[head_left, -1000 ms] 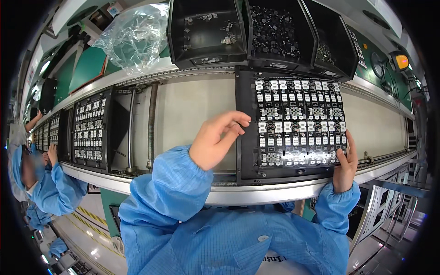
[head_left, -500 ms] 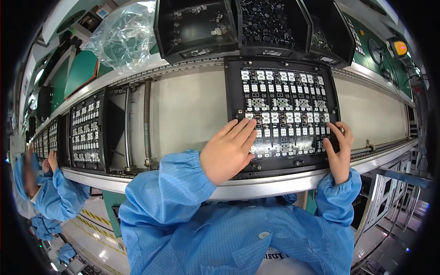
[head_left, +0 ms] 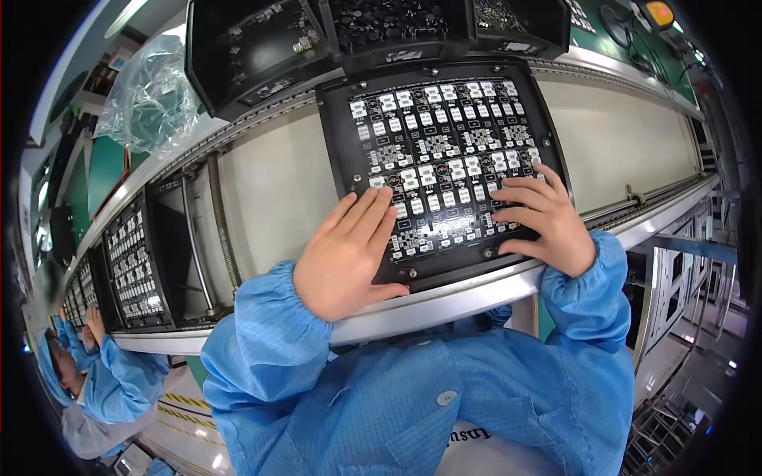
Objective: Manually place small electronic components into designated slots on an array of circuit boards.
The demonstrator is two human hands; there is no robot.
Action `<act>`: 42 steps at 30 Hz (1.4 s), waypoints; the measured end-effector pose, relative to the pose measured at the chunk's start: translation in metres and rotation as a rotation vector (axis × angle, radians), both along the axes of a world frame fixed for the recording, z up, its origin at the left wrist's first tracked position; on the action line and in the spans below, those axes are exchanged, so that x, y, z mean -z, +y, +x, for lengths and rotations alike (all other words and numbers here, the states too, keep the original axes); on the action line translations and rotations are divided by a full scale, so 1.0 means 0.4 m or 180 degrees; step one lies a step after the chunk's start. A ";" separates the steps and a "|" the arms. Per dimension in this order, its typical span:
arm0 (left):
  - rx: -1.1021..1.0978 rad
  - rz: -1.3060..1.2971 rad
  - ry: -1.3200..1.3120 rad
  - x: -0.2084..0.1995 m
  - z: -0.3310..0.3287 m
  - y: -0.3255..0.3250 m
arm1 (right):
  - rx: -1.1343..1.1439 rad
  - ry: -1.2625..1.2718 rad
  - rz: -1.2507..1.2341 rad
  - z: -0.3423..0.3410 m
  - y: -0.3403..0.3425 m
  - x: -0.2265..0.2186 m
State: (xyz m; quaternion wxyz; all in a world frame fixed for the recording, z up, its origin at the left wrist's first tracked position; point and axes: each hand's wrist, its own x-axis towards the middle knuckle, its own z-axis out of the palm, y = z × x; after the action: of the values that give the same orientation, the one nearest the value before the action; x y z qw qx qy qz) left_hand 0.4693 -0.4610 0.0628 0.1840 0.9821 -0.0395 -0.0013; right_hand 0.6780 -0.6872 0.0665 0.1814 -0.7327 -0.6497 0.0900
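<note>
A circuit board panel [head_left: 452, 147] with rows of white components lies in a black frame tray [head_left: 337, 131] on the conveyor in front of me. My left hand [head_left: 347, 246] rests flat over the panel's near left corner, fingers stretched out and thumb spread along the tray's near edge. Over the right part of the panel is my right hand [head_left: 548, 222], its fingers apart and slightly bent, with the tips at the white components. I see nothing held in either hand. The surface under both palms is hidden.
Three black bins with small parts stand behind the tray: left bin [head_left: 254, 59], middle bin [head_left: 389, 28], right bin [head_left: 520, 24]. A clear plastic bag [head_left: 151, 99] lies at far left. Another panel tray [head_left: 136, 270] sits further left, near a co-worker [head_left: 111, 373] in blue. A metal rail [head_left: 444, 301] runs along the front.
The view has turned and shifted, so tray and bins appear tilted and further left. My right hand has moved from the tray's right edge inward over the panel; my left hand stays at the left side.
</note>
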 end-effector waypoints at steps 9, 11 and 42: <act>0.0201 0.0131 -0.0132 -0.016 0.031 0.016 | -0.0105 -0.0098 0.0558 0.037 0.012 0.013; 0.0249 0.0221 -0.0165 -0.014 0.035 0.019 | 0.0142 0.0353 0.0490 0.081 -0.023 -0.025; -0.1659 -0.0412 -0.2342 0.164 0.242 0.207 | 0.0029 -0.0543 0.0442 0.147 0.318 -0.015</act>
State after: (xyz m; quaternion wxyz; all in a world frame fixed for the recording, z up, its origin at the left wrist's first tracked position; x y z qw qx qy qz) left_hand 0.5662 -0.3783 -0.0029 0.2129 0.8809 0.1463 0.3965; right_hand 0.7367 -0.5599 0.0726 0.1762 -0.7263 -0.6641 -0.0188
